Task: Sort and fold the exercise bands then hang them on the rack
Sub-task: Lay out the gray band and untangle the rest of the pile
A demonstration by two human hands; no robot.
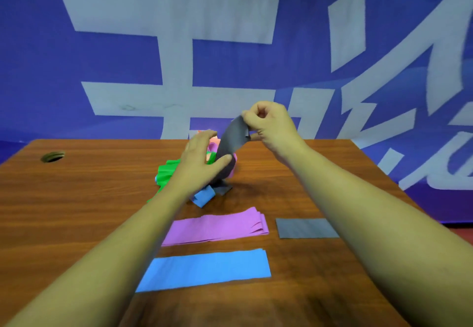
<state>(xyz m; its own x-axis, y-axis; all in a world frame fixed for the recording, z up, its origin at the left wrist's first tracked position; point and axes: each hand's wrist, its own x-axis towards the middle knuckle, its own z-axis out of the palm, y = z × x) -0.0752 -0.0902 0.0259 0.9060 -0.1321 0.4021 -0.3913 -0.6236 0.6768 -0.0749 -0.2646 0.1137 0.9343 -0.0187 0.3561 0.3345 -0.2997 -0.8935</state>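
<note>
Right hand (266,124) pinches top end of grey band (230,144), fingers curled tight, holding it up to draw it out of the tangled pile (166,173) at the middle of the wooden table (76,198). Left hand (202,162) has fingers straight and thumb across the band, pinning the pile. Folded purple band (215,226), blue band (204,269) and grey piece (307,228) lie near, sorted by colour.

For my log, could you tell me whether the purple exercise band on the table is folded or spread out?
Folded: the flat purple rubber exercise band shows several stacked layer edges at its right end.
</note>
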